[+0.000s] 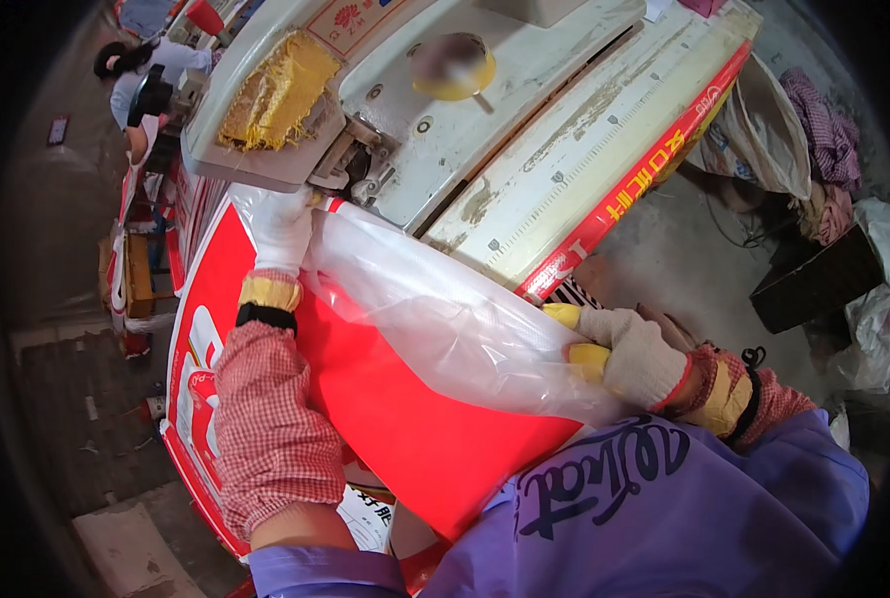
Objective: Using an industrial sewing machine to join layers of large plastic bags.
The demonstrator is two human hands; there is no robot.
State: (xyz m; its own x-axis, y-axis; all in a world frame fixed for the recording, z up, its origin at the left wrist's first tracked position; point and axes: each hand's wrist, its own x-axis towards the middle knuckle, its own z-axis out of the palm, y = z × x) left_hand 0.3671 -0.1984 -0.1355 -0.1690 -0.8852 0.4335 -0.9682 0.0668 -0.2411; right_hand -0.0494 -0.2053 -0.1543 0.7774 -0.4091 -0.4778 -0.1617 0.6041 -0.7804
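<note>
Along the worn cream counter, a red, clear-lined plastic sack meets the grey sewing machine at left, seemingly mostly unstitched; yellow-tipped right-hand fingers pinch its edge; white-gloved left-hand fingers' grip is unclear.

The pale machine is running out past the upper edge and is hiding some fingertips of the left hand. The purple garment is covering part of the red sheet and leaving through the lower edge. A round dark-and-yellow thing is blurring; a small object on the floor is looking too tiny to identify
</note>
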